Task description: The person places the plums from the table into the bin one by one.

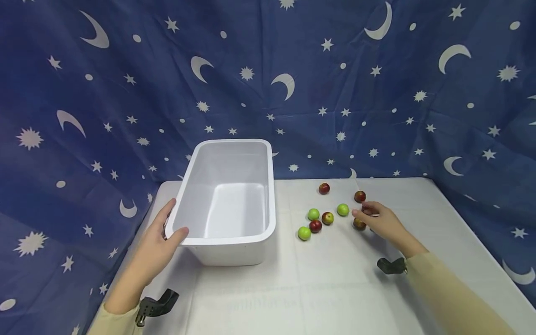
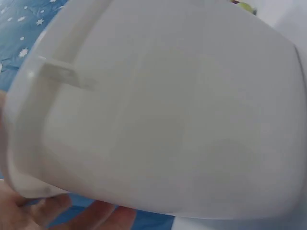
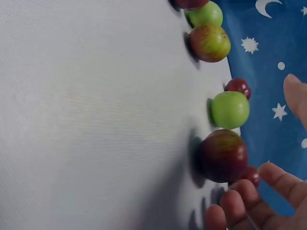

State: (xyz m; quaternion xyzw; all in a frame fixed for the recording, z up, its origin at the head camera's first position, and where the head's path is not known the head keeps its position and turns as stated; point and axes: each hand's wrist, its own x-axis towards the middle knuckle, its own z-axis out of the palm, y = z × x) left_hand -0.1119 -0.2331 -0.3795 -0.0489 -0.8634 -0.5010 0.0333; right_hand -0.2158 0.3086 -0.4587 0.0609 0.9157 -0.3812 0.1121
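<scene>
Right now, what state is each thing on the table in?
White bin: upright, empty, left hand gripping its near corner.
Dark red fruit: on the table, right hand open over it, not gripped.
Other fruits: loose on the table, untouched.

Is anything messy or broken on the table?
Nothing looks broken or spilled. The white tub stands upright and empty, with the left hand gripping its corner. The little red and green fruits lie loose on the table beside it, near the right hand.
</scene>
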